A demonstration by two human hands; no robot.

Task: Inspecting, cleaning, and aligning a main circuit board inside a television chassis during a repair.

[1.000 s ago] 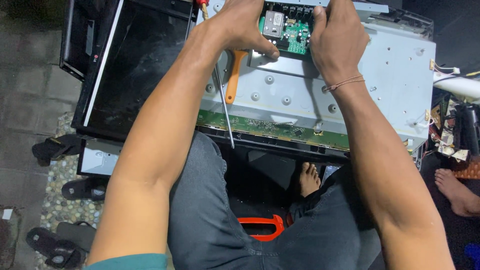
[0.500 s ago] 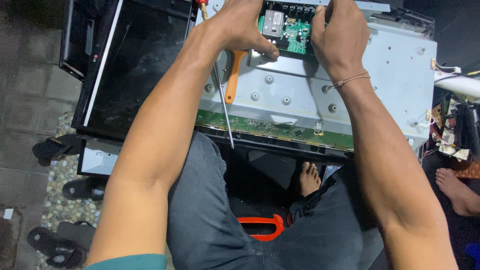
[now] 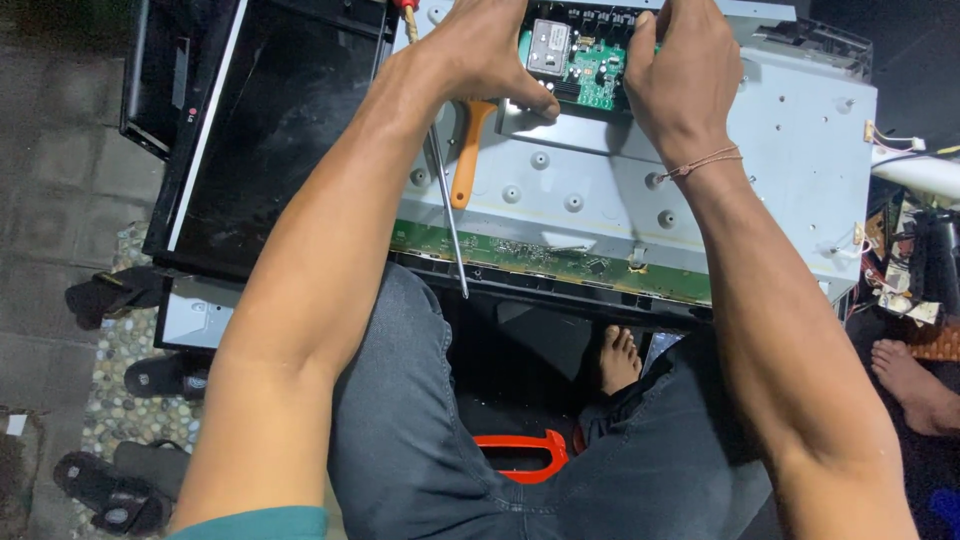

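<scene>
A: Where is the green rectangular circuit board (image 3: 588,62)?
B: Between the 2 hands, on the grey metal chassis (image 3: 640,190). Left hand (image 3: 490,55) and right hand (image 3: 678,75) pinch opposite edges, steadying it.

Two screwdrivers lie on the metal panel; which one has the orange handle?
The shorter screwdriver, lying on the grey panel just below the left hand. The long thin screwdriver beside it has a red handle and reaches past the panel's near edge.

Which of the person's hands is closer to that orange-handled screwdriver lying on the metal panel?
Left. The left hand sits right over the orange-handled screwdriver, by the green circuit board's left edge; the right hand grips the board's far side.
</scene>
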